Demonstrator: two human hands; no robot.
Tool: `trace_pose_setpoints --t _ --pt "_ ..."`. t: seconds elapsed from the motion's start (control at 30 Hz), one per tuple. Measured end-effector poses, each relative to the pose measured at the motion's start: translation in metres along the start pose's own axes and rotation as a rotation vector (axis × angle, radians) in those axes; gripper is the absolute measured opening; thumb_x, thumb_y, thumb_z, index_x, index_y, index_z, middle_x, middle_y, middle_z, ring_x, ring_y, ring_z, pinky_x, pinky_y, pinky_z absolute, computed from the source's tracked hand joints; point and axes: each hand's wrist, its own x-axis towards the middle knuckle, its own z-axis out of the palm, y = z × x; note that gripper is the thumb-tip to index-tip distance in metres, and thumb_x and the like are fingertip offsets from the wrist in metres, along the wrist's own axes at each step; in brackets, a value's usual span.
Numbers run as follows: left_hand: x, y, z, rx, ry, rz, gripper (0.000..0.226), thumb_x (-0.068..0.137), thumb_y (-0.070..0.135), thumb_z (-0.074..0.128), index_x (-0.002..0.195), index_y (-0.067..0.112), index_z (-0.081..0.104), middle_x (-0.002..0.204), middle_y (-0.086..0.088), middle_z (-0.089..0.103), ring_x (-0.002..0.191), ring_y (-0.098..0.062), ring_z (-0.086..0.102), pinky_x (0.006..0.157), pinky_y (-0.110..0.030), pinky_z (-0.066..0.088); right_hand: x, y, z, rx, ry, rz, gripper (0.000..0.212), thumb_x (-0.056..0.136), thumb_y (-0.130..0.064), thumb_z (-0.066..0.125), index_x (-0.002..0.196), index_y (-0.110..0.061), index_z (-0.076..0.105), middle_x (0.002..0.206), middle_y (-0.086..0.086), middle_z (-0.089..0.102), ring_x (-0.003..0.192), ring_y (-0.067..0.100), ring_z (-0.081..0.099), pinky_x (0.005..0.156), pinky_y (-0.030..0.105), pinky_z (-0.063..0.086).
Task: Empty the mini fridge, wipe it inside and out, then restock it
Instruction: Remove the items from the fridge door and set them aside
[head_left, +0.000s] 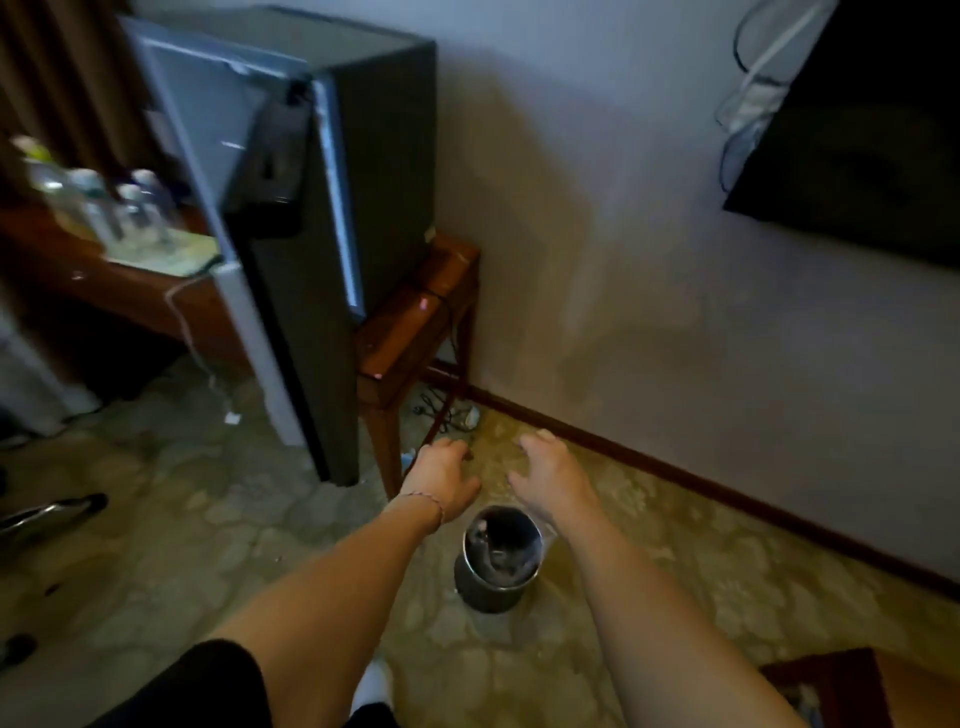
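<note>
Both bare hands reach forward above a small metal bin (497, 564) on the carpet. The left hand (441, 475) and right hand (548, 470) have a loose, empty grip. The mini fridge (332, 171) stands open on a wooden table (410, 332).

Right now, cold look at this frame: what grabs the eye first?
Two bare arms reach forward at centre, left hand and right hand both empty, fingers loose, above a small metal bin on the patterned carpet. Upper left, the dark mini fridge sits on a wooden stand with its door swung open; bottles crowd the desk beyond.
</note>
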Motion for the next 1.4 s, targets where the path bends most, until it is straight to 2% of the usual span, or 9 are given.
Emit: trace_pose_setpoints --t 0.2,0.3,0.5,0.63,0.7,0.9,1.03,1.27,1.4 --pt "-0.099 -0.025 -0.09 -0.005 0.131 -0.104 0.034 0.086 0.039 0.067 0.113 0.018 0.063 0.111 -0.003 0.056 0.104 -0.024 0.055 0.095 -0.04 0.051 -0.057 -0.108 -0.021 -0.033 -0.053 -0.265 0.039 0.092 -0.033 0.067 0.125 -0.014 0.059 0.126 0.006 0.052 0.116 0.027 0.056 0.092 0.037 0.049" --pt "-0.138 -0.055 -0.134 -0.01 0.218 -0.163 0.031 0.085 0.037 0.069 0.11 0.018 0.064 0.105 0.0 0.055 0.094 -0.016 0.055 0.087 -0.031 0.051 -0.076 -0.168 -0.017 -0.047 -0.084 -0.369 0.036 0.091 -0.033 0.068 0.124 -0.018 0.06 0.119 0.003 0.053 0.114 0.025 0.057 0.094 0.04 0.051" --pt "-0.192 -0.135 -0.219 0.055 0.352 -0.32 0.044 0.083 0.045 0.069 0.118 0.019 0.063 0.116 -0.005 0.058 0.109 -0.023 0.058 0.097 -0.036 0.049 -0.082 -0.295 0.004 -0.085 -0.117 -0.538 0.043 0.09 -0.035 0.068 0.128 -0.02 0.058 0.119 0.001 0.052 0.11 0.022 0.058 0.089 0.038 0.052" --pt "-0.198 -0.191 -0.279 0.036 0.406 -0.397 0.04 0.086 0.043 0.07 0.118 0.021 0.062 0.116 -0.002 0.056 0.104 -0.019 0.057 0.093 -0.034 0.052 -0.058 -0.38 0.012 -0.026 -0.119 -0.608 0.02 0.09 -0.032 0.069 0.107 -0.023 0.063 0.099 -0.006 0.047 0.096 0.017 0.057 0.079 0.03 0.046" --pt "-0.196 -0.222 -0.311 0.053 0.432 -0.403 0.04 0.086 0.042 0.07 0.118 0.021 0.061 0.117 -0.003 0.056 0.104 -0.019 0.057 0.092 -0.035 0.052 -0.039 -0.422 0.016 -0.037 -0.107 -0.624 0.022 0.089 -0.033 0.069 0.107 -0.022 0.063 0.102 -0.004 0.05 0.096 0.017 0.056 0.083 0.033 0.049" --pt "-0.174 -0.306 -0.396 0.072 0.444 -0.409 0.037 0.086 0.04 0.071 0.117 0.022 0.061 0.115 0.0 0.055 0.1 -0.016 0.057 0.088 -0.034 0.055 0.019 -0.52 0.035 -0.041 -0.104 -0.608 0.047 0.091 -0.035 0.069 0.134 -0.022 0.055 0.124 0.0 0.052 0.113 0.019 0.055 0.092 0.037 0.052" --pt "-0.138 -0.354 -0.439 0.047 0.427 -0.382 0.039 0.086 0.041 0.07 0.118 0.021 0.061 0.116 -0.001 0.056 0.104 -0.018 0.056 0.091 -0.036 0.054 0.069 -0.567 0.048 -0.073 -0.093 -0.609 0.046 0.091 -0.034 0.07 0.133 -0.022 0.055 0.124 -0.001 0.053 0.11 0.017 0.056 0.084 0.029 0.048" --pt "-0.035 -0.441 -0.495 0.02 0.399 -0.346 0.037 0.086 0.041 0.07 0.116 0.02 0.061 0.113 0.0 0.054 0.102 -0.018 0.057 0.089 -0.034 0.054 0.202 -0.64 0.084 -0.104 -0.088 -0.578 0.044 0.092 -0.035 0.068 0.132 -0.022 0.056 0.129 0.0 0.054 0.118 0.021 0.056 0.093 0.035 0.05" --pt "0.04 -0.493 -0.537 0.012 0.394 -0.343 0.039 0.087 0.042 0.069 0.118 0.02 0.061 0.115 0.0 0.055 0.102 -0.018 0.056 0.09 -0.035 0.054 0.295 -0.677 0.097 -0.107 -0.03 -0.541 0.044 0.092 -0.037 0.067 0.132 -0.022 0.055 0.128 0.0 0.053 0.117 0.022 0.056 0.085 0.032 0.047"
